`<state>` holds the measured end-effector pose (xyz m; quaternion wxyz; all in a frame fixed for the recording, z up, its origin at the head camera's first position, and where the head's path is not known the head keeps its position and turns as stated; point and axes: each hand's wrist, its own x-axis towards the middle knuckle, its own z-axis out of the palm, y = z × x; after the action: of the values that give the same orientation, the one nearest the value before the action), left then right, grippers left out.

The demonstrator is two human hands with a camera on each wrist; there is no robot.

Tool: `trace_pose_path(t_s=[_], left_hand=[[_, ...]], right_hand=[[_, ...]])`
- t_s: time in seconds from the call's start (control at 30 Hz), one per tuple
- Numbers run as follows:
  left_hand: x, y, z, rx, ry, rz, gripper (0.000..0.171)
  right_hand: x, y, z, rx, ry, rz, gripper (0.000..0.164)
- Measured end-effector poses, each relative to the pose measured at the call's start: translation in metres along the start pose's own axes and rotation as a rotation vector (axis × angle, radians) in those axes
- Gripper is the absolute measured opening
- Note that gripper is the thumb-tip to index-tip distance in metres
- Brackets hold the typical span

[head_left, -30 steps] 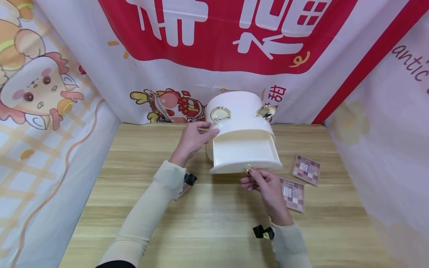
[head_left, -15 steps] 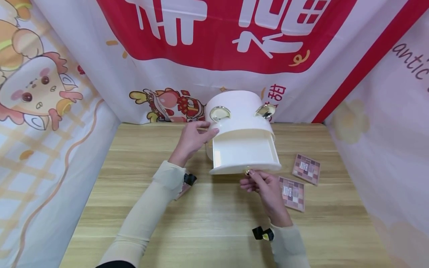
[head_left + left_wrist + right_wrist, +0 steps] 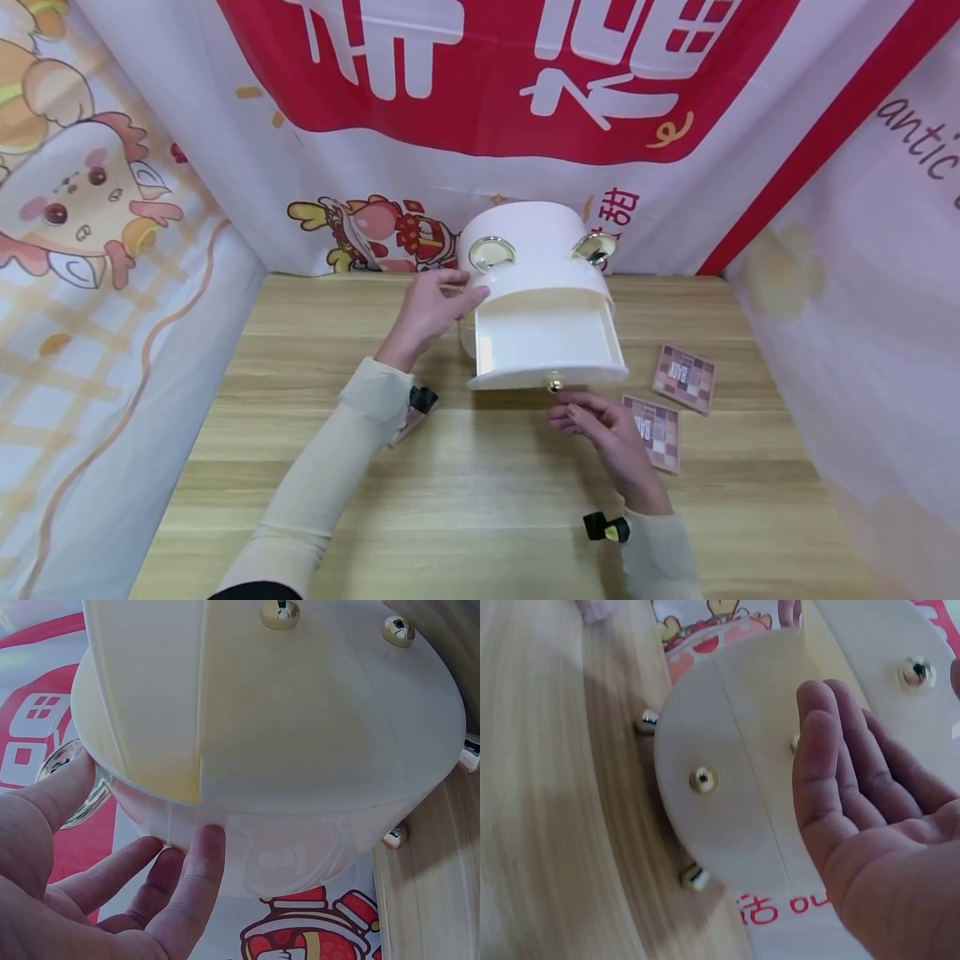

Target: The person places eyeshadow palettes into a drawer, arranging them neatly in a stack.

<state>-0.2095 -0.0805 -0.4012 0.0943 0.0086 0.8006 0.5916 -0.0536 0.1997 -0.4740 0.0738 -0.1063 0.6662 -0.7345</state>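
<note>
A white rounded storage box (image 3: 525,225) with gold-rimmed round ears stands at the back of the table. Its upper drawer (image 3: 517,380) is pulled out and shows a bare white inside. My left hand (image 3: 431,308) rests on the box's left side; in the left wrist view its thumb lies by a gold ear (image 3: 94,806) and its fingertips touch the curved wall. My right hand (image 3: 611,437) is just below the drawer's gold knob (image 3: 554,386), apart from it and holding nothing. In the right wrist view its fingers (image 3: 817,750) are loosely extended before the drawer fronts (image 3: 727,742).
Two eyeshadow palettes, one farther back (image 3: 684,379) and one nearer (image 3: 660,437), lie right of the box, the nearer partly behind my right hand. Another palette (image 3: 407,425) is half hidden under my left wrist. A printed curtain (image 3: 345,154) hangs right behind the box.
My right hand has let go of the gold knob and moved slightly right and toward me. The drawer stays pulled out, and my left hand stays on the box.
</note>
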Motion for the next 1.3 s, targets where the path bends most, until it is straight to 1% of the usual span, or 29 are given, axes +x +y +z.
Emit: trace_pose_path(t_s=[0.1,0.17,0.23,0.43,0.63,0.83,0.93,1.07,1.17,1.3], left_hand=[[0.0,0.001,-0.001,0.002,-0.001,-0.009,0.063],[0.0,0.001,-0.002,0.005,0.0,-0.016,0.063],[-0.001,0.001,-0.002,0.006,-0.004,-0.02,0.064],[-0.001,-0.002,0.0,0.007,-0.017,-0.01,0.063],[-0.001,-0.002,0.0,0.014,-0.013,-0.013,0.064],[-0.001,-0.001,-0.002,0.011,-0.008,-0.012,0.065],[0.0,0.0,-0.002,0.01,-0.007,-0.011,0.065],[0.002,0.0,-0.002,0.016,-0.011,-0.006,0.066],[0.002,0.001,-0.002,0.019,-0.011,-0.017,0.067],[0.001,0.001,-0.003,0.015,-0.01,-0.038,0.066]], right_hand=[[-0.001,0.001,-0.007,0.024,-0.031,-0.053,0.032],[-0.003,0.002,-0.013,0.026,-0.027,-0.066,0.033],[-0.006,0.002,-0.018,0.013,-0.007,-0.061,0.035],[-0.018,0.004,-0.034,-0.054,0.073,-0.009,0.042],[-0.021,0.002,-0.05,-0.078,0.134,-0.02,0.044],[-0.023,0.004,-0.068,-0.179,0.166,0.006,0.049],[-0.025,0.006,-0.076,-0.227,0.196,0.023,0.05],[-0.029,0.012,-0.087,-0.322,0.22,0.028,0.053],[-0.032,0.016,-0.096,-0.398,0.215,0.036,0.056],[-0.036,0.021,-0.105,-0.449,0.214,0.077,0.062]])
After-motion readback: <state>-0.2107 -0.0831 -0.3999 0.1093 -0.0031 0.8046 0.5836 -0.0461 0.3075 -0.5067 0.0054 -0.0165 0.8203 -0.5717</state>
